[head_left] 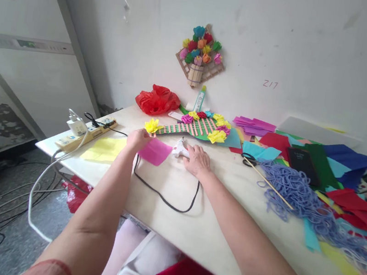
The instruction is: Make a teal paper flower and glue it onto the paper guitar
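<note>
My left hand [137, 140] has its fingers closed at the upper left corner of a magenta paper sheet [155, 151] on the white table. Just beyond its fingertips is a yellow paper flower [153, 126], at the narrow end of a green fan-shaped piece [202, 129] with pink strips and more paper flowers along its edge. My right hand [198, 160] is closed around a white hot glue gun [180, 148] lying near the sheet; the palm side is hidden. A black cord [160, 195] loops over the table between my arms.
On the left lie yellow paper [105, 149] and a power strip [86, 134] with plugs. A red plastic bag [158, 100] sits at the back. To the right are scissors [249, 160], a wooden stick [268, 183], tangled purple yarn [289, 187], a black box [302, 165] and coloured paper.
</note>
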### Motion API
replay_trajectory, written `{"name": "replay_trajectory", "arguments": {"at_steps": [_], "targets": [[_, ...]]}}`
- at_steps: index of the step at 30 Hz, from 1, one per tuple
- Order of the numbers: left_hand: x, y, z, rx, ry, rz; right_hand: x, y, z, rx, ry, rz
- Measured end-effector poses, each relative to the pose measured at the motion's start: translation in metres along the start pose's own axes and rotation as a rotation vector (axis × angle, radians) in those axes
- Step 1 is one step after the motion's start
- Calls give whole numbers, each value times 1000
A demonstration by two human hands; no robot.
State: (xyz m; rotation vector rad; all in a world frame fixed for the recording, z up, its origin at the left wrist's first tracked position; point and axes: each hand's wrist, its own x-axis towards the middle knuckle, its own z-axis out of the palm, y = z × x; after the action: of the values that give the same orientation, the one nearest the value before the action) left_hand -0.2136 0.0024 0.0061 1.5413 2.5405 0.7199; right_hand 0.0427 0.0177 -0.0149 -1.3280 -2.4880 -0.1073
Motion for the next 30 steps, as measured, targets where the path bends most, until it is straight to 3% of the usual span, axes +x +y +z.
{"name": "replay_trajectory", "arguments": {"at_steps": [5, 13, 17, 21, 28, 30], "targets": [[8, -5, -2, -263, 111, 44, -4, 1, 0, 4, 106, -38], [8, 4, -11, -664, 281, -88, -5, 6, 7, 80, 240, -41], [23, -7, -6, -803, 560, -242, -5, 8, 9, 93, 239, -23], [35, -20, -6, -769, 799, -407, -5, 9, 10, 99, 241, -16], [38, -25, -7, -742, 832, -561, -4, 9, 11, 110, 227, -17], [39, -29, -3, -724, 775, -514, -4, 8, 10, 110, 221, -13]]}}
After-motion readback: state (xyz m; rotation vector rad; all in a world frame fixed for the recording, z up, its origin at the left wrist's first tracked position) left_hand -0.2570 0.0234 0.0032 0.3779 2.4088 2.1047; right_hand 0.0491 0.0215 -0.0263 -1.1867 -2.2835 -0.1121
